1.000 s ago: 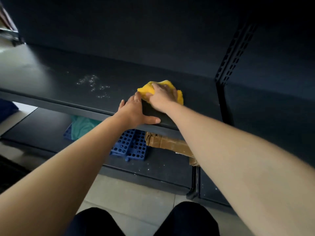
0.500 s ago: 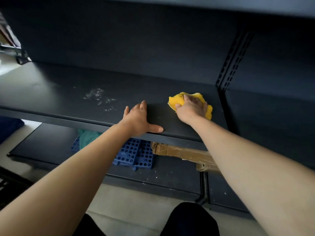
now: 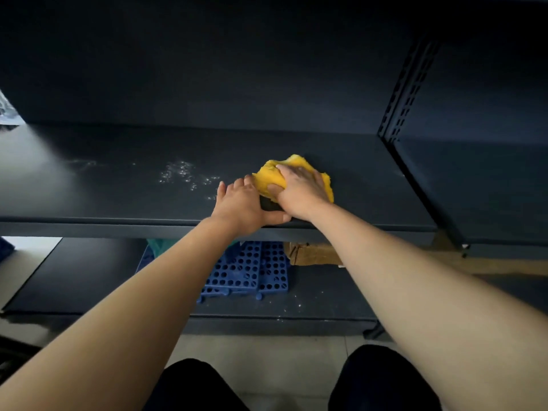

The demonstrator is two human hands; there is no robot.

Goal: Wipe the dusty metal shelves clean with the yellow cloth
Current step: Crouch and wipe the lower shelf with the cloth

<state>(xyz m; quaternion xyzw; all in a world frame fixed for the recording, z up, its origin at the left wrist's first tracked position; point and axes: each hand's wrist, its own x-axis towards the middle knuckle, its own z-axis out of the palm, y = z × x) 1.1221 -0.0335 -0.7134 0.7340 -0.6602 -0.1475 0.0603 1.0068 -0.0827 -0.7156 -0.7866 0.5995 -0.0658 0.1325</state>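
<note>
A crumpled yellow cloth (image 3: 268, 180) lies on the dark metal shelf (image 3: 118, 197), right of centre. My right hand (image 3: 299, 189) presses down on it, fingers curled into the fabric. My left hand (image 3: 241, 207) rests flat on the shelf's front part just left of the cloth, fingers spread, thumb along the front edge and touching my right hand. A patch of white dust (image 3: 184, 176) sits on the shelf to the left of both hands. A fainter streak of dust (image 3: 84, 164) lies further left.
A perforated upright post (image 3: 400, 93) separates this bay from another shelf (image 3: 474, 188) on the right. On the lower shelf (image 3: 74, 280) lie blue perforated plastic grids (image 3: 252, 271), a teal cloth (image 3: 160, 246) and a taped cardboard piece (image 3: 311, 253). My dark-trousered knees are at the bottom, over the tiled floor.
My right hand has slid the cloth back to the left, from near the upright post to right beside my left hand. The left hand has stayed at the front edge.
</note>
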